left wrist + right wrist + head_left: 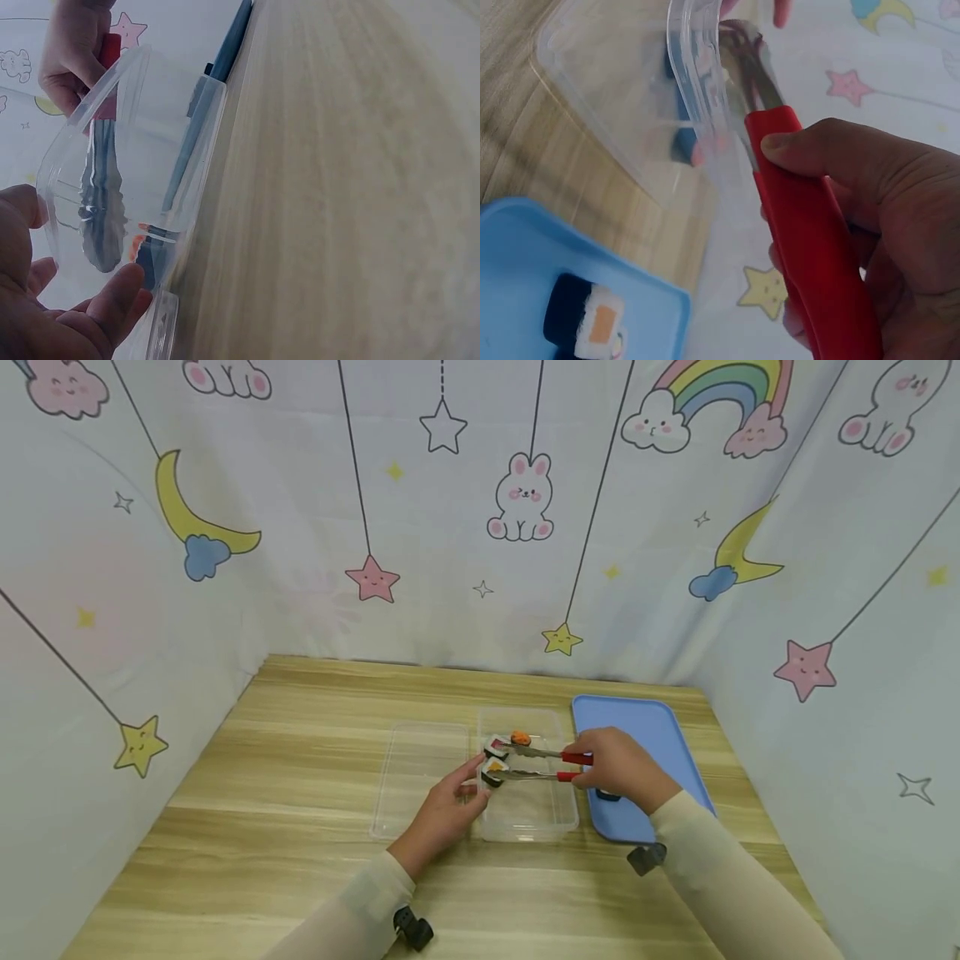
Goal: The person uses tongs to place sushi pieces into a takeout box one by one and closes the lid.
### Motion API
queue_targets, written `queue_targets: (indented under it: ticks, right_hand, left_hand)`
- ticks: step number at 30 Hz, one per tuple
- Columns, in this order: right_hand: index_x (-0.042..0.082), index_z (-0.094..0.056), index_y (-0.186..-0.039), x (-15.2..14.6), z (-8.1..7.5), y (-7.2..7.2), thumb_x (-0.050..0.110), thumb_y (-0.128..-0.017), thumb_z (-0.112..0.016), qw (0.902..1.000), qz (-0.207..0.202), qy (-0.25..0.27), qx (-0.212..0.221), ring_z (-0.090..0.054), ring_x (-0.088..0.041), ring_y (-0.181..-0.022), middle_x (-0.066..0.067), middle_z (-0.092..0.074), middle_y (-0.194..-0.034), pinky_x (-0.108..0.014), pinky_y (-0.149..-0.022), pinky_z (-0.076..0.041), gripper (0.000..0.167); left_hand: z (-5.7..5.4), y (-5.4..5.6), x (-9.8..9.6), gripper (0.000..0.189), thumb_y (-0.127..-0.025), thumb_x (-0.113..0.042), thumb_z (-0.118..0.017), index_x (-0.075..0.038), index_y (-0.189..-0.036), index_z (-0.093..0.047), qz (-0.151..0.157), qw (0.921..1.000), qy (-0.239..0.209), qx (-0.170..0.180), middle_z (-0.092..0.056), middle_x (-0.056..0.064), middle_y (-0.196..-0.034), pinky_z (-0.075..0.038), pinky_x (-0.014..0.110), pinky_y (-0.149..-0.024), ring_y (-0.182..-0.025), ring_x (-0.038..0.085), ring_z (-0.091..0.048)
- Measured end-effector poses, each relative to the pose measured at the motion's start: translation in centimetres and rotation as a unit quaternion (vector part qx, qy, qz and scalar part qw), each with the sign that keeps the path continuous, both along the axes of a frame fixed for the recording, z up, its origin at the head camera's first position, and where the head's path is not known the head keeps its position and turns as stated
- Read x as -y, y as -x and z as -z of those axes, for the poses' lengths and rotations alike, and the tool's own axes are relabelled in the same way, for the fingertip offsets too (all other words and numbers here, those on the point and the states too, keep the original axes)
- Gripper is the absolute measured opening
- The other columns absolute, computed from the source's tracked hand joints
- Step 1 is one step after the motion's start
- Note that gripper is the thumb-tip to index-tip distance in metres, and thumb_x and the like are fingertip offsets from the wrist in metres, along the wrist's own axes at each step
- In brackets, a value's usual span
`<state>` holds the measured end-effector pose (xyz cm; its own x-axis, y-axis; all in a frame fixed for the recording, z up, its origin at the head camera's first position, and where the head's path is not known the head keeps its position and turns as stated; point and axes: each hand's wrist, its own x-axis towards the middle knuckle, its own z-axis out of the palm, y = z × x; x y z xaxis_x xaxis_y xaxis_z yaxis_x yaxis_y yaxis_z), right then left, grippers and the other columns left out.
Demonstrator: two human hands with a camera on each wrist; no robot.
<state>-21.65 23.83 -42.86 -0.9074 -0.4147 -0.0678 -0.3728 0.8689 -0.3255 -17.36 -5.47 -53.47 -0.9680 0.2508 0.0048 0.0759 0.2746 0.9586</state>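
My left hand (pixel 444 814) holds the left side of a clear plastic container (pixel 528 827), its fingers and thumb against the wall. My right hand (pixel 622 766) grips metal tongs (pixel 810 247) by their red handles. The tongs' arms are spread apart and reach over the container. Their tips lie at two sushi rolls, one with a dark red centre (pixel 496 745) and one with an orange-yellow centre (pixel 494 770). Whether the tips pinch either roll I cannot tell. Behind them in the container is an orange-topped sushi piece (pixel 521 738).
A blue tray (pixel 652 718) lies right of the container, partly under my right forearm. On it sits sushi, including a roll with an orange centre (pixel 600 322). A clear flat lid-like piece (pixel 420 768) lies on the wooden table (pixel 300 760) at the left. A printed curtain (pixel 420 527) surrounds the table.
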Motion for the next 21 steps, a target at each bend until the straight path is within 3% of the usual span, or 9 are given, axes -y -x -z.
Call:
queue_targets:
  ticks: [6,10,16,21]
  right_hand:
    - [0.009,-0.077,-0.121,-2.2,-0.6,-0.8,0.022,-0.08,-0.088,0.9991,0.021,0.025,-0.027,-0.061,-0.018,-0.082,0.003,-0.07,-0.099,-0.035,-0.072,-0.052,0.045]
    - [0.007,-0.076,-0.124,-5.0,-0.8,-1.6,0.025,-0.081,-0.089,0.9974,0.051,0.029,-0.042,-0.062,-0.022,-0.087,-0.005,-0.071,-0.107,-0.038,-0.072,-0.054,0.049]
    - [0.002,-0.073,-0.126,-10.2,-0.3,-3.6,0.022,-0.081,-0.089,0.9922,0.105,0.039,-0.055,-0.064,-0.028,-0.09,-0.014,-0.071,-0.111,-0.043,-0.074,-0.056,0.052]
    - [0.001,-0.072,-0.127,-14.5,0.5,-5.8,0.026,-0.082,-0.089,0.9873,0.149,0.039,-0.039,-0.063,-0.029,-0.09,-0.017,-0.071,-0.111,-0.042,-0.072,-0.054,0.055]
  left_hand:
    - [0.0,0.0,-0.1,0.061,-0.101,-0.018,-0.068,-0.019,-0.158,-0.046,-0.006,1.0,0.0,0.002,-0.054,0.022,-0.148,-0.055,0.049,-0.094,-0.126,0.036,-0.062]
    - [0.0,-0.1,-0.1,0.061,-0.101,-0.019,-0.067,-0.019,-0.158,-0.046,-0.004,1.0,0.001,0.002,-0.054,0.023,-0.149,-0.055,0.049,-0.094,-0.126,0.036,-0.062]
    - [-0.2,-0.1,0.0,0.061,-0.101,-0.021,-0.068,-0.019,-0.158,-0.046,-0.003,1.0,-0.001,0.004,-0.054,0.022,-0.149,-0.054,0.049,-0.095,-0.126,0.035,-0.061]
    - [-0.2,-0.1,0.0,0.061,-0.101,-0.024,-0.068,-0.02,-0.158,-0.046,-0.003,1.0,0.001,0.004,-0.054,0.021,-0.149,-0.054,0.05,-0.095,-0.127,0.035,-0.061]
